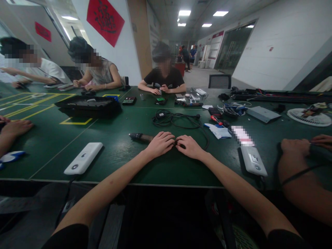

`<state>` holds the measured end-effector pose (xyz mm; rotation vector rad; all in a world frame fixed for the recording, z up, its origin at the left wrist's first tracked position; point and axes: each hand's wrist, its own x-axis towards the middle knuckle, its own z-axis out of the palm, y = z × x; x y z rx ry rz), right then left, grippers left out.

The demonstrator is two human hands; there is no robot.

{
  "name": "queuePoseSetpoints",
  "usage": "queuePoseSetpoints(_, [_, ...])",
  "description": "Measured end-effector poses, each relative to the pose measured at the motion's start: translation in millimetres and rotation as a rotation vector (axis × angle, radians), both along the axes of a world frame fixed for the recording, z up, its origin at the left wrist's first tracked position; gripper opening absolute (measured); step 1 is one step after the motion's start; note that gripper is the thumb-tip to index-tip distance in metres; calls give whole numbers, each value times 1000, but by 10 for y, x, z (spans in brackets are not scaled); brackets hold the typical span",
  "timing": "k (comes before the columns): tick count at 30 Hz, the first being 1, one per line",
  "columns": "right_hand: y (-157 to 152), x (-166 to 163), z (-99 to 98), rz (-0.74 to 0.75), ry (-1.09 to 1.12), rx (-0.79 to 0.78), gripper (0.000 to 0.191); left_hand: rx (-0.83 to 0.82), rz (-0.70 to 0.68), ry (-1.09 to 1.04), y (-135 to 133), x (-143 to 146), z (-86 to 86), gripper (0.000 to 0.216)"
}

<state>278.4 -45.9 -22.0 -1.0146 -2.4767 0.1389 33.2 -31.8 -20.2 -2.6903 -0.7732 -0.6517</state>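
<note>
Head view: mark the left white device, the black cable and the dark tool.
left white device (pixel 83 158), head view, middle of its top face.
black cable (pixel 168 120), head view, bunched loops.
dark tool (pixel 140 137), head view, its shaft.

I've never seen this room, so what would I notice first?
The left hand and right hand meet at the middle of the green table, the left over one end of a dark tool. A white box lies to their left, another to their right; a red paper hangs on the wall, upper left.
</note>
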Motion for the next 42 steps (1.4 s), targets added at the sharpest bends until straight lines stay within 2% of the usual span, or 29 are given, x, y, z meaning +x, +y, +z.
queuePoseSetpoints(5, [-2, 0, 4, -1, -3, -10, 15, -22, -2, -32, 5, -6, -16, 24])
queuePoseSetpoints(22, [-4, 0, 6, -1, -1, -3, 16, -24, -20, 0, -9, -4, -5, 20])
queuePoseSetpoints(26, [-7, 1, 18, 3, -1, -5, 16, -31, 15, -35, 7, -13, -23, 19])
queuePoseSetpoints(31, [-13, 3, 38, 11, -3, -18, 16, -40, -39, -12, 13, -19, -19, 19])
queuePoseSetpoints(42, [-5, 2, 21, -5, -10, -1, 16, -30, 24, -44, 15, -12, -28, 21])
